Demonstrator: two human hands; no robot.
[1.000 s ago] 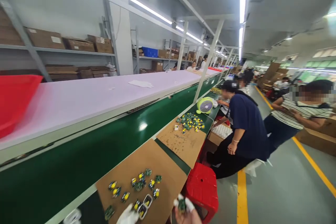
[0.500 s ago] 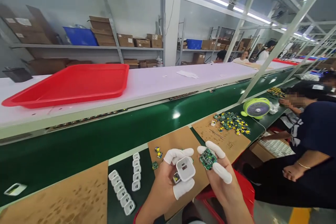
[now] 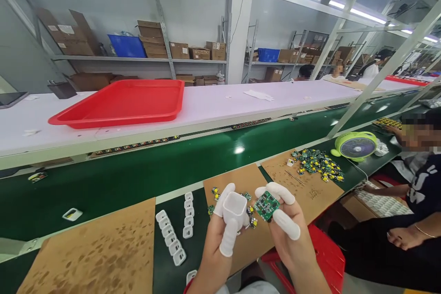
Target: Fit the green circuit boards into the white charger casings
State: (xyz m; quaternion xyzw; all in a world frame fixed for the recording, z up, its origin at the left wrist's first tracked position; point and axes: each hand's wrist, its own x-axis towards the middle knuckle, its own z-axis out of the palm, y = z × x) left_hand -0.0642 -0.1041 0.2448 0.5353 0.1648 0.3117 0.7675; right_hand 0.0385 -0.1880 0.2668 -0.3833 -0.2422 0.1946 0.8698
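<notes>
- Far left of the frame, a lone white shell (image 3: 72, 214) lies on the green belt (image 3: 113, 183), well apart from you; the belt could carry it out of reach.
- Upper left, the red tray (image 3: 127, 101) sits on the white shelf (image 3: 213, 105) beyond the belt.
- Lower left, a brown cardboard mat (image 3: 99, 252) covers the worktop.
- Just right of that mat, two rows of white housings (image 3: 175, 234) stand on the dark strip of worktop; a sweep of your forearm could knock them over.
- At lower centre, your left hand (image 3: 220, 229) has its grip clamped on an open white housing (image 3: 234, 205), thumb and fingers in white finger cots, opening turned up and toward you.
- Touching or nearly touching it on the right, your right hand (image 3: 289, 234) pinches a small green circuit board (image 3: 266, 206) at its edges, grip closed on it, tilted toward the housing.
- Judging from that tilt, the board could catch on the housing's rim, and the smooth cots could let it slip onto the loose boards (image 3: 215, 193) on the mat below.
- Right of centre, a heap of boards (image 3: 317, 163) lies on a second mat.
- Far right, a green fan (image 3: 356, 146) stands beside a co-worker's sleeve (image 3: 422, 183).
</notes>
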